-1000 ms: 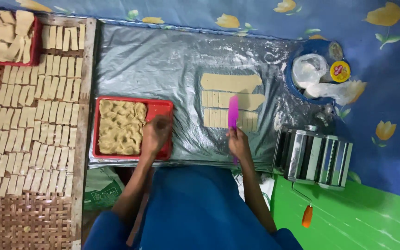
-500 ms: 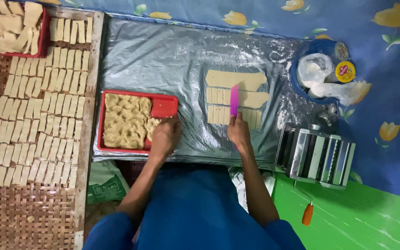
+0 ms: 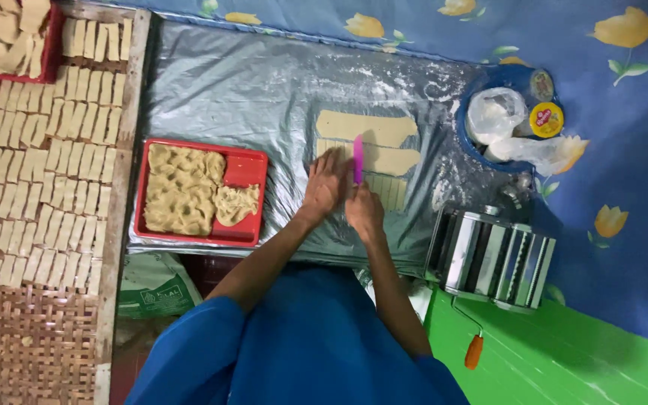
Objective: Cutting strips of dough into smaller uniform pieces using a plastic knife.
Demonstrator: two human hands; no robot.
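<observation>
My right hand [image 3: 364, 211] grips a pink plastic knife [image 3: 358, 159], its blade lying across flat sheets of pale dough [image 3: 369, 142] on a floured plastic sheet [image 3: 249, 97]. My left hand [image 3: 325, 182] rests flat, fingers spread, on the sheet beside the cut dough strips, just left of the knife. A red tray [image 3: 253, 169] holding ruffled dough pieces stands to the left of my left hand.
Rows of cut dough strips [image 3: 46, 172] cover a woven mat at the left. A second red tray [image 3: 9, 41] sits at the top left. A metal pasta roller [image 3: 496, 259] stands at the right. A blue bowl [image 3: 515, 124] holds bags and a small tin.
My left hand left the red tray and moved right onto the sheet beside the dough. My right hand and the knife shifted slightly over the dough.
</observation>
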